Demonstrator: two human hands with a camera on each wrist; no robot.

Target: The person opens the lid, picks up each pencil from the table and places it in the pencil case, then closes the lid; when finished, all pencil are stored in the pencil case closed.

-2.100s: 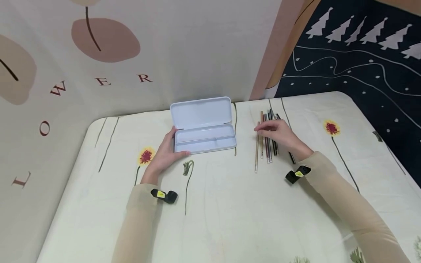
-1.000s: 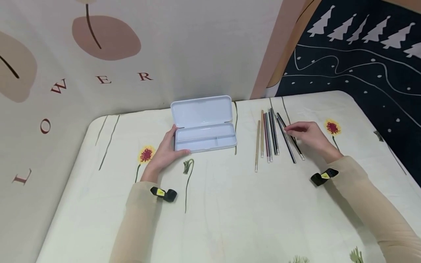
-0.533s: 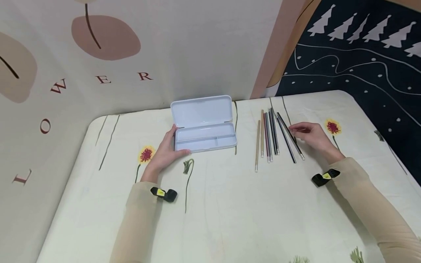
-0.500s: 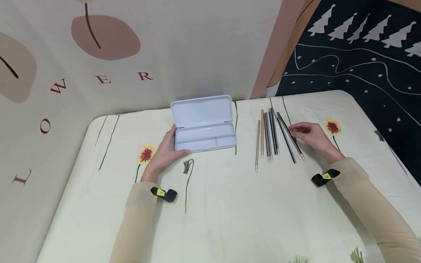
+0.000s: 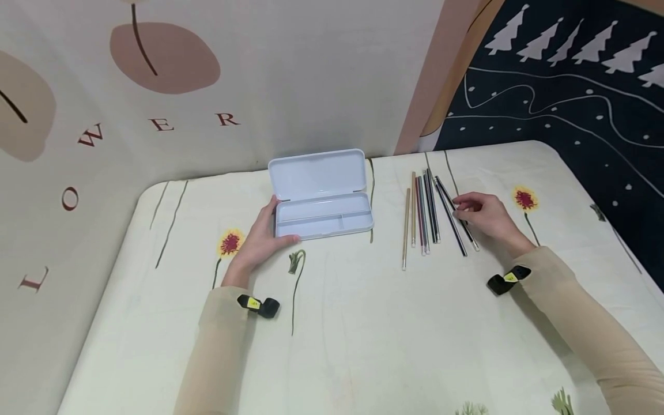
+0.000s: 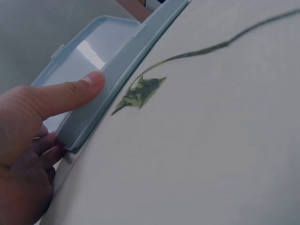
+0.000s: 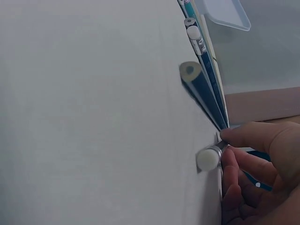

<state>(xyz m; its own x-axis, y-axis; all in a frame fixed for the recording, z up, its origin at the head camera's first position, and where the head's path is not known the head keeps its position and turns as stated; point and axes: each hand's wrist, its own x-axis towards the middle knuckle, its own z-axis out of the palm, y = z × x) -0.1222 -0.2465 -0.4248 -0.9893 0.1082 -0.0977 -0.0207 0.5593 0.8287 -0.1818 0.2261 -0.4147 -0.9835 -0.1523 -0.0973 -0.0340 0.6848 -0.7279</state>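
Note:
A pale blue pencil case [image 5: 324, 218] stands with its lid up near the back edge. My left hand [image 5: 257, 242] holds its left end, the thumb on the front wall and the other fingers round the corner. Several pencils [image 5: 424, 216] lie side by side to the right of the case. Two more slant apart from them: a dark blue pencil [image 5: 453, 226] and, rightmost, a dark pencil with a white eraser [image 7: 208, 159]. My right hand [image 5: 486, 218] pinches the rightmost pencil between thumb and fingertips; part of it is hidden under the hand.
A cream cloth with printed flowers covers the table [image 5: 358, 323]. Behind it hangs a pale printed curtain [image 5: 311, 75], and a dark panel with white trees [image 5: 560, 86] rises at the right. Both wrists carry small black cameras.
My right hand has moved from above the left pencils to the rightmost ones, then shifted slightly left. The slanted pencils now show more fully. My left hand stays on the pencil case.

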